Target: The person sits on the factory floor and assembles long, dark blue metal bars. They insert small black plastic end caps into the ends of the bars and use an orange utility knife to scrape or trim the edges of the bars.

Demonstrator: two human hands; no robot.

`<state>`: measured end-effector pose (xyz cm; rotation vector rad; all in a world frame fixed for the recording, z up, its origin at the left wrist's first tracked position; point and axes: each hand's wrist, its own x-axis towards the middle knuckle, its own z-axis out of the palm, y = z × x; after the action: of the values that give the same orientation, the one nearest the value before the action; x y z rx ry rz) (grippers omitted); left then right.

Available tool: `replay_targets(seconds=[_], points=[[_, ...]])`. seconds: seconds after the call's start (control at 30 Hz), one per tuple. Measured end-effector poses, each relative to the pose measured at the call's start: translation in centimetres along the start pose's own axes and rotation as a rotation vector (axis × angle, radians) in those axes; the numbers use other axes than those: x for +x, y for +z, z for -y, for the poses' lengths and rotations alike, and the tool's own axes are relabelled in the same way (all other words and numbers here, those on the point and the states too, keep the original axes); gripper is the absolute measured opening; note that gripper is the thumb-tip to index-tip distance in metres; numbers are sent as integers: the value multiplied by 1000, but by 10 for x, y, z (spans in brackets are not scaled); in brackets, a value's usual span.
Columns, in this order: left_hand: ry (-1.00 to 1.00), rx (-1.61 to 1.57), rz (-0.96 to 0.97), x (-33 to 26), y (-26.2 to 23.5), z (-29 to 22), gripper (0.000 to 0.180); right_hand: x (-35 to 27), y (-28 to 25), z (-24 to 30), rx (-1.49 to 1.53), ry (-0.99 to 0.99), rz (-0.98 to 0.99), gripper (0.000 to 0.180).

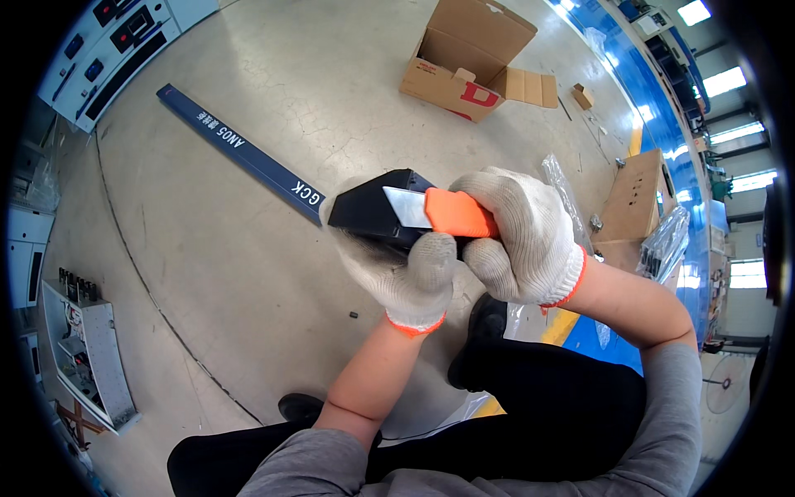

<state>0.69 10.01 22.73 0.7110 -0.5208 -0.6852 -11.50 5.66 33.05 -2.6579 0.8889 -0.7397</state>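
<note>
Both my hands wear whitish knit gloves with orange cuffs. My left hand [393,277] is wrapped round a black, angular box-like part [364,211], its thumb pressed along the near side. In my right hand [526,236] is an orange-handled utility knife [460,213], gripped in closed fingers. Its broad, slanted metal blade points left and lies across the face of the black part. The two gloves almost meet, and the part's lower side is hidden behind them. Beyond my left hand, a long dark-blue bar [240,151] with white lettering stretches toward the upper left.
An open cardboard box [451,87] stands on the floor ahead. Another brown carton [633,199] and clear plastic wrapping [665,244] lie to the right. At the left are an open metal cabinet [95,356] and a dark cable [157,306]. A small black piece [354,315] lies near my left forearm.
</note>
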Motion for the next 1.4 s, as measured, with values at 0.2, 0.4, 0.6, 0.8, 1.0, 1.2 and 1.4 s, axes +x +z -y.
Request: replay_targets(seconds=[0.2,0.4,0.6,0.8,1.0,1.2,1.4], points=[[16,-51,-17,-3,-1,-3,84,0,-9,3,62,-39,71,40],[-59,29,-140,10,10,0,82,-10,-1,3,147,214,74,36],[112,141,60,20,9,5,63,0,-3,9,63,215,97,35],[202,136,15,7,6,6,61,13,-5,16,30,343,134,36],[300,342,-8,13,5,-18,60,-31,-21,-72,77,716,-92,55],[218,157,11,7,12,-23,60,-16,-33,6,209,323,81,63],[143,-37,4,1,9,-20,88,-8,-30,7,75,-62,131,60]])
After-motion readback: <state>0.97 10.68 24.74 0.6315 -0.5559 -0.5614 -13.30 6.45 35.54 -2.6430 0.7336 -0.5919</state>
